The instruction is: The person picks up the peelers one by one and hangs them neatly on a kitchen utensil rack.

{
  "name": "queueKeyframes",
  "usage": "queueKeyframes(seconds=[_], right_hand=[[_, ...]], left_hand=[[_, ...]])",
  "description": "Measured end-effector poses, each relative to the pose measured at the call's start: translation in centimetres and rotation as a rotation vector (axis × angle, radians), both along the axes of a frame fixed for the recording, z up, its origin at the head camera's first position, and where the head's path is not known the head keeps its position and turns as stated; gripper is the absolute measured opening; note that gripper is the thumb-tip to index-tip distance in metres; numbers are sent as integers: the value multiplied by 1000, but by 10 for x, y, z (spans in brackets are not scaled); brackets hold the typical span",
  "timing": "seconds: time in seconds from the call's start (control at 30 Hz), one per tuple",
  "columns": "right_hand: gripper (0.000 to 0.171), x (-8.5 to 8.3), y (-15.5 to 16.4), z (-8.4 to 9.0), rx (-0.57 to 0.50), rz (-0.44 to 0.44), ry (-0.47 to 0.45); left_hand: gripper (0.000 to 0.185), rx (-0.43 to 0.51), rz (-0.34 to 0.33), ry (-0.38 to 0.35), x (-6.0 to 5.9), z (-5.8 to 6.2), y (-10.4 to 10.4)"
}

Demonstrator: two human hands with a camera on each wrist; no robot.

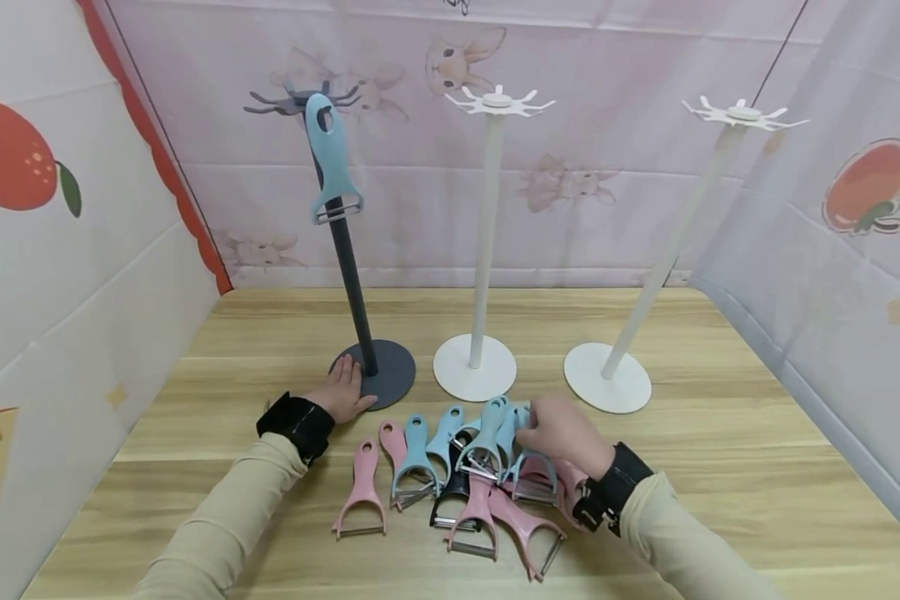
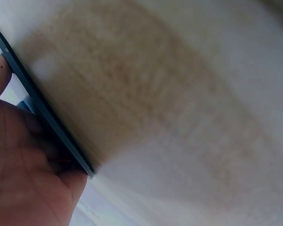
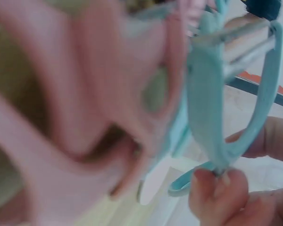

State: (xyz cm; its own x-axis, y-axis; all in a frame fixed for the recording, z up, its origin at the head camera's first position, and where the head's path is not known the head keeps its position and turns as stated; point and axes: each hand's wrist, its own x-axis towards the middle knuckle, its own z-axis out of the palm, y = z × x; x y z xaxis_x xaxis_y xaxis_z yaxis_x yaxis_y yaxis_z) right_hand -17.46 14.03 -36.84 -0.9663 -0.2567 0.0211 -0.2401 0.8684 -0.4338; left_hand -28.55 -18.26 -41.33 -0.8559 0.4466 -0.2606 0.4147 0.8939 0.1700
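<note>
My left hand (image 1: 342,390) rests on the round base (image 1: 396,377) of the dark grey stand, fingers laid flat and thumb by the front edge. In the left wrist view that base (image 2: 47,108) is seen edge-on against the palm. A light blue peeler (image 1: 333,158) hangs from the stand's hooked top, blade down. My right hand (image 1: 570,435) pinches another light blue peeler (image 3: 205,99) by its handle, at the right side of a pile. The pile holds several blue peelers (image 1: 417,446), several pink peelers (image 1: 478,508) and a black peeler (image 1: 457,482), overlapping one another.
Two white stands, a middle one (image 1: 484,250) and a right one (image 1: 663,258), rise behind the pile with bare hooks. A pink peeler (image 1: 364,475) lies at the pile's left end. Printed cloth (image 1: 390,233) hangs behind the wooden table (image 1: 270,333) and along both sides.
</note>
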Motion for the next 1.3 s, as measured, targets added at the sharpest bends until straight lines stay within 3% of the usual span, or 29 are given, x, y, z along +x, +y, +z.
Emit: queueKeyframes(seconds=[0.17,0.33,0.43,0.67,0.8,1.03,1.13,1.17,1.2,1.3], right_hand=[[14,-6,-2,18,-47,19,75],[10,-18,-13,44,-151,89,207],[8,-28,-23,58,-239,135,308],[7,-55,-51,86,-395,197,643],[9,-68,-70,109,-488,207,748],[13,-86,-107,153,-590,169,852],[14,-90,-118,170,-591,127,829],[15,-91,-121,176,-590,114,816],[15,-92,-124,182,-591,103,804],[15,-96,-132,198,-598,89,788]], left_hand=[[64,5,-7,-2,-2,-3,-1],[65,6,-18,4,-4,-7,-3],[66,5,-19,3,-4,-8,-3],[66,17,-3,-11,-1,-5,-2],[66,11,-1,-6,-1,-3,0],[67,10,12,-16,-1,-4,-1],[71,8,11,-20,-13,-19,-6],[76,35,-10,7,-22,-34,-11],[78,37,-13,10,-27,-40,-13],[79,45,-13,11,-32,-47,-15]])
